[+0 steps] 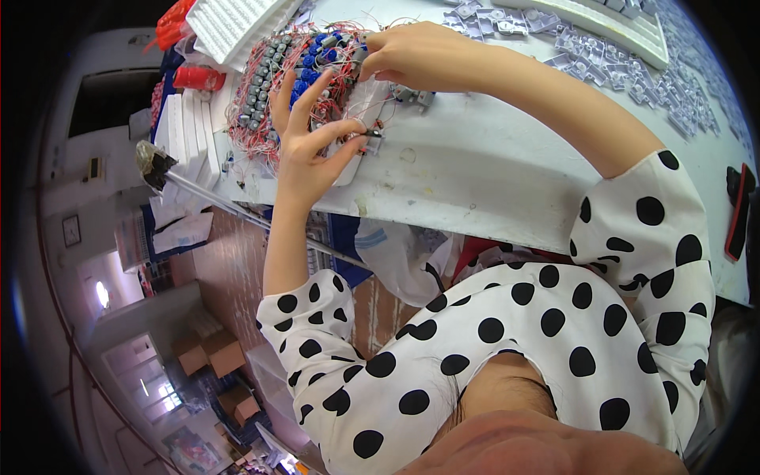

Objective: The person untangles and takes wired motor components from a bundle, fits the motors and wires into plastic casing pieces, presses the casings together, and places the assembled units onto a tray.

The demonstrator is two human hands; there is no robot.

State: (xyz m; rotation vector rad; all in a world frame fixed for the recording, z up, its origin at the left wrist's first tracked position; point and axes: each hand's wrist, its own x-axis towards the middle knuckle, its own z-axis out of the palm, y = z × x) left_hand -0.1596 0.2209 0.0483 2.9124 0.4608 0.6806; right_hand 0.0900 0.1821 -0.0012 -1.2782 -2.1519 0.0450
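My left hand (307, 150) pinches a small dark part (373, 134) between thumb and index finger, its other fingers spread upward. Beside that part are bits of thin wire and something clear. My right hand (416, 59) reaches over from the right, fingers curled together at the right edge of a wired heap; what they hold is hidden. The heap has rows of small grey cylindrical parts (255, 93), blue parts (305, 79) and tangled red and white wires (265, 146). Just below my right hand sit a few grey pieces (413, 98).
Many translucent plastic housings (606, 67) spread over the table's (475, 166) far right, beside a white ribbed tray (625, 36). Another white tray (233, 28) stands far left, near a red roll (198, 77) and white strips (190, 131). A red-and-black tool (739, 214) lies right.
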